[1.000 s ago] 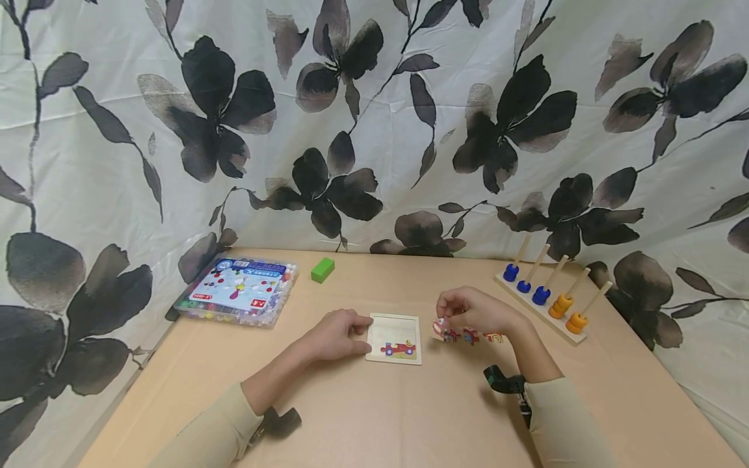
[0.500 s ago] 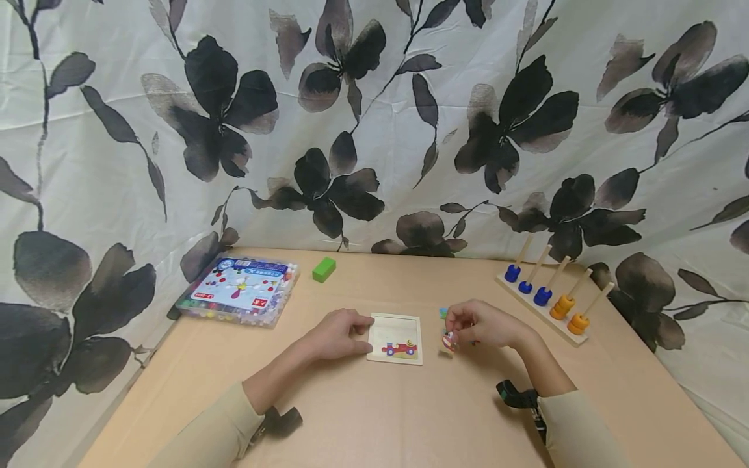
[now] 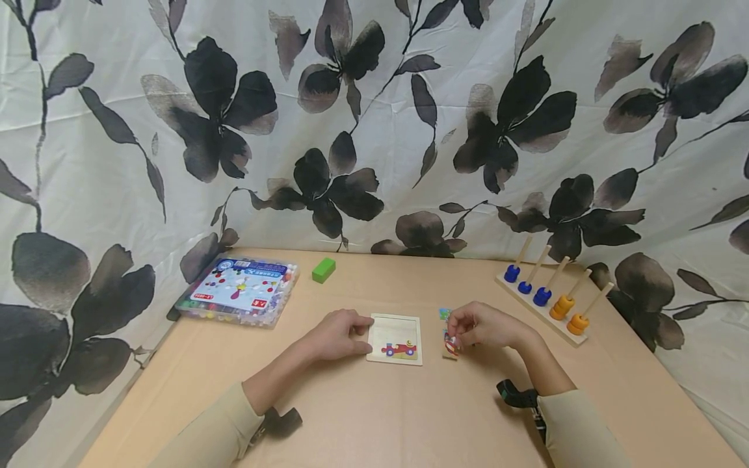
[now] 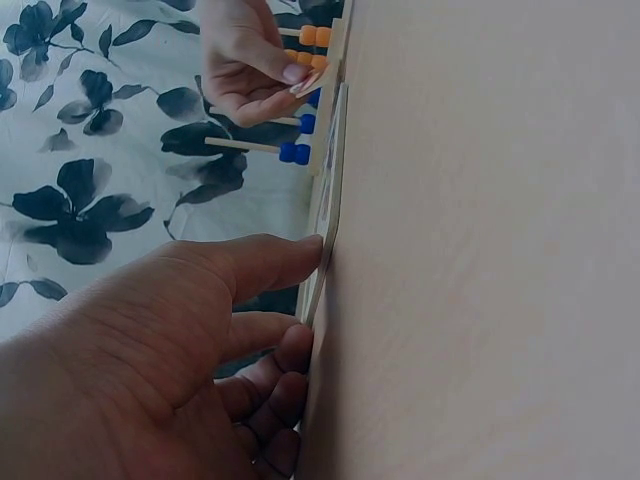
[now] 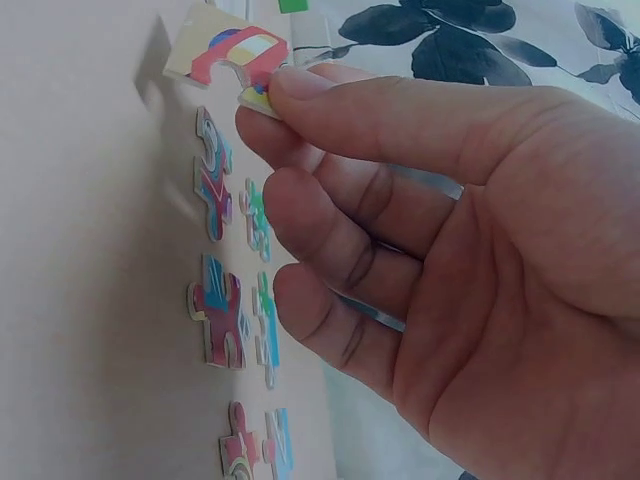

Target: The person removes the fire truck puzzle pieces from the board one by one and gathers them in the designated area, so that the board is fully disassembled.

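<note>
A small wooden puzzle board [image 3: 394,328] with a red car picture lies flat on the tan table [image 3: 374,416]. My left hand [image 3: 359,335] rests at its left edge, thumb and fingertips touching the board's rim [image 4: 325,215]. Just right of the board, my right hand [image 3: 455,338] pinches a puzzle piece [image 3: 449,343] between thumb and forefinger. In the right wrist view that piece [image 5: 225,52] shows a red vehicle and is lifted off the table by my right hand [image 5: 270,100]. Several loose pieces [image 5: 222,320] lie under that palm.
A clear box of coloured beads [image 3: 236,290] and a green block [image 3: 322,269] sit at the back left. A wooden peg rack with blue and orange rings [image 3: 547,296] stands at the back right. Flowered cloth hangs behind and beside the table.
My right hand has dropped over the loose pieces and come slightly toward the board, with one piece now pinched. The left hand has stayed at the board's edge.
</note>
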Available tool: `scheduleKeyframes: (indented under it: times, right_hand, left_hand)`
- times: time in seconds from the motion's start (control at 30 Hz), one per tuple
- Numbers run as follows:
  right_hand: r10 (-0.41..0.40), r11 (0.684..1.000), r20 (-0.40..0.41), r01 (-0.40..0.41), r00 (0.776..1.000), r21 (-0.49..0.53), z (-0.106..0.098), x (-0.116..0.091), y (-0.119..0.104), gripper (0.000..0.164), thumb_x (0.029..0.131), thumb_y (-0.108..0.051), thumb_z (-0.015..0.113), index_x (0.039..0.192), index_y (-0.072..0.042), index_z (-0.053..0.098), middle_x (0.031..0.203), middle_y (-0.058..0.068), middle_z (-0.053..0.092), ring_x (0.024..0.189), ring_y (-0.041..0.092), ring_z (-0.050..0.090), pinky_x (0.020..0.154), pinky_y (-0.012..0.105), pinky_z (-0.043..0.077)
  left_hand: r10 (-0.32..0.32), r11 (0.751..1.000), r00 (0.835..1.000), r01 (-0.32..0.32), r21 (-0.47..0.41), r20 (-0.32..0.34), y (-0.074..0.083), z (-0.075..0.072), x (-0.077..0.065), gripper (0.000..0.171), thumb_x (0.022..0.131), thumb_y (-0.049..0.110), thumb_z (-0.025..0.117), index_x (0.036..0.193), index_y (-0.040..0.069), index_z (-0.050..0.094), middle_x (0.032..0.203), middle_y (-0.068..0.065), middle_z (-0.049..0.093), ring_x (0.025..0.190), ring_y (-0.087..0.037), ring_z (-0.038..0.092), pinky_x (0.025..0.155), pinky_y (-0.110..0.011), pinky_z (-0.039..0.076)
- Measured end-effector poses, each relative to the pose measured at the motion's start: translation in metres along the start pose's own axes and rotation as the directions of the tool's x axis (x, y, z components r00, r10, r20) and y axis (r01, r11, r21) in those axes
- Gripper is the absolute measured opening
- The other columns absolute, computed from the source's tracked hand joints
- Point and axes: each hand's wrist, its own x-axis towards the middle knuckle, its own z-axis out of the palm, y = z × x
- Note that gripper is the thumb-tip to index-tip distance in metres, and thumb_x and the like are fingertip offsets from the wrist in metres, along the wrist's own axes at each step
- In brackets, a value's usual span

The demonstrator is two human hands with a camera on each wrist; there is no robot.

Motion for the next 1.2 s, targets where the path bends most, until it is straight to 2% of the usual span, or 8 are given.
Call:
scheduleKeyframes:
  times: [0.2, 0.5, 1.2]
  right_hand:
    - [0.013, 1.0, 0.009, -0.013, 1.0, -0.016, 0.0005, 0.0, 0.0031, 0.008, 0.088, 0.006, 0.074, 0.094, 0.002, 0.072, 0.081, 0.01, 0.067, 0.07, 0.01, 0.056, 0.065, 0.023, 0.048]
    - [0.025, 0.999, 0.025, -0.025, 0.999, -0.021, 0.0026, -0.0007, 0.002, 0.008, 0.088, 0.008, 0.074, 0.094, 0.003, 0.071, 0.082, 0.013, 0.066, 0.069, 0.011, 0.055, 0.063, 0.022, 0.047]
    - [0.084, 0.993, 0.029, -0.081, 0.996, -0.089, 0.0071, 0.0025, -0.0004, 0.008, 0.088, 0.007, 0.072, 0.094, 0.002, 0.069, 0.083, 0.006, 0.065, 0.073, 0.015, 0.055, 0.065, 0.022, 0.047]
  left_hand:
    - [-0.002, 1.0, 1.0, 0.002, -0.008, -0.001, -0.0005, 0.0002, -0.0005, 0.056, 0.084, 0.026, 0.084, 0.134, 0.005, 0.07, 0.093, 0.001, 0.064, 0.087, -0.015, 0.052, 0.082, -0.033, 0.043]
    - [-0.009, 1.0, 1.0, 0.009, -0.01, -0.001, 0.0002, -0.0001, -0.001, 0.056, 0.084, 0.026, 0.085, 0.134, 0.005, 0.07, 0.094, 0.001, 0.064, 0.087, -0.015, 0.053, 0.082, -0.033, 0.044]
    - [-0.015, 1.0, 1.0, 0.015, -0.003, -0.002, 0.0015, -0.0006, -0.0012, 0.057, 0.084, 0.026, 0.085, 0.134, 0.005, 0.07, 0.092, 0.003, 0.062, 0.086, -0.015, 0.051, 0.08, -0.032, 0.043]
